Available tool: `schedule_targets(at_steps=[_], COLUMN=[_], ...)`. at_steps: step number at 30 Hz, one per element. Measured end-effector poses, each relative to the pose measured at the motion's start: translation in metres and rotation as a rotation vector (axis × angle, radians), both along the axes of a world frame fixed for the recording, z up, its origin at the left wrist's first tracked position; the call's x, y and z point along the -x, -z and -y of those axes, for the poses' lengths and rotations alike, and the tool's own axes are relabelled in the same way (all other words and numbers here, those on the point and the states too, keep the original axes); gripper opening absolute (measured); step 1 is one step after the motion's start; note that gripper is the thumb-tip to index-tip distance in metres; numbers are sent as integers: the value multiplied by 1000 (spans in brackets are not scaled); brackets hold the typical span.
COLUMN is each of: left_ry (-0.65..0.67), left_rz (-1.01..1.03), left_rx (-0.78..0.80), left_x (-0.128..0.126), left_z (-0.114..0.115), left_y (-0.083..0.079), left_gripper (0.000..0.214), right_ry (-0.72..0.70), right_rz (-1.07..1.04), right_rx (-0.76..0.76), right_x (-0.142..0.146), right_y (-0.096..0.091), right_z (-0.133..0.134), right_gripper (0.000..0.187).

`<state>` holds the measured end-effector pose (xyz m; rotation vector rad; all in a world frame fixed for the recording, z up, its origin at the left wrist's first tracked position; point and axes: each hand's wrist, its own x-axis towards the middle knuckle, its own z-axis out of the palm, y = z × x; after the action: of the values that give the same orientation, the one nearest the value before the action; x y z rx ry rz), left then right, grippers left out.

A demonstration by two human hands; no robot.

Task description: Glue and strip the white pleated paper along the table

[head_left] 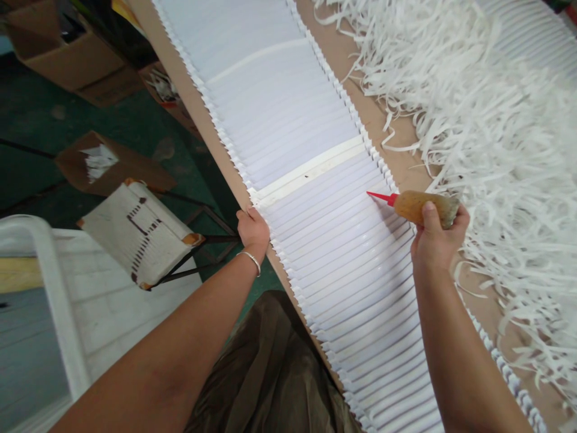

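A long row of overlapping white paper sheets [351,240], stepped like shingles, runs down the brown tabletop [408,141]. My right hand [438,234] is wrapped round a yellowish glue bottle [417,205] with a red pointed nozzle. The bottle lies level over the sheets' right side, its tip pointing left; whether the tip touches the paper I cannot tell. At the table's near left edge, my left hand [253,228] is closed against the sheets' left ends, its fingers curled. What it grips, if anything, is hidden. Just above it, a thicker whitish band [311,174] crosses the row.
A large heap of curly white paper strips [509,138] covers the table's right side. To the left on the green floor stand a stool with a worn pale seat [139,234], cardboard boxes [76,60] and a white plastic chair [67,300].
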<state>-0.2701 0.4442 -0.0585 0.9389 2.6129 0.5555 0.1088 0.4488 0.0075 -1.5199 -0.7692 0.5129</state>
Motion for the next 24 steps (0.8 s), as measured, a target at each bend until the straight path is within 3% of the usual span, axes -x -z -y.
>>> schedule_targets(at_steps=[6,18,24], left_ry=[-7,-18,-16], left_rz=[9,28,22], left_rx=[-17,-28,-18], left_x=[0,-3,-3], left_z=[0,0,1], left_y=[2,-3,0], left_gripper=[21,22,25], right_ry=[-15,-152,-234], right_rz=[20,168,228], right_rx=[2,240,272], right_x=[31,107,141], right_y=[-5,-19,-30], right_z=[27,91,110], right_gripper=[68,74,72])
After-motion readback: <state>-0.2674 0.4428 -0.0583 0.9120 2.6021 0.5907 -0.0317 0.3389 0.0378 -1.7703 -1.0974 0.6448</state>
